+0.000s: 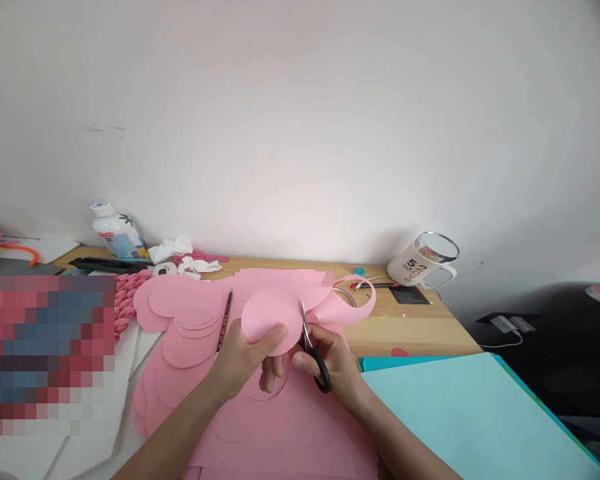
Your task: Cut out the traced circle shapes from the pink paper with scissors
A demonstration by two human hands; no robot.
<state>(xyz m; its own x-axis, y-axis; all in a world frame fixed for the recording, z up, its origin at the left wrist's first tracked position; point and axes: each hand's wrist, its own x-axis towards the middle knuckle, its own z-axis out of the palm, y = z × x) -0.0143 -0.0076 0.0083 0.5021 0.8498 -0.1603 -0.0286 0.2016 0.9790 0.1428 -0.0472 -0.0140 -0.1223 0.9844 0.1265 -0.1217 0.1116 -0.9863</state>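
Pinched between the thumb and fingers of my left hand is a piece of pink paper with a round outline. My right hand is closed around black-handled scissors. Their blades point up at the right edge of the round part. A curled offcut strip still hangs from the paper to the right. Beneath both hands lies a stack of pink sheets, with faint circle outlines on the top one. Several cut pink paper circles overlap to the left, beside a dark pencil.
A white mug stands at the back right, near a black card. Light-blue paper sheets lie on the right. At the back left are a white bottle, crumpled tissues and pink braided material. The far left is pixelated.
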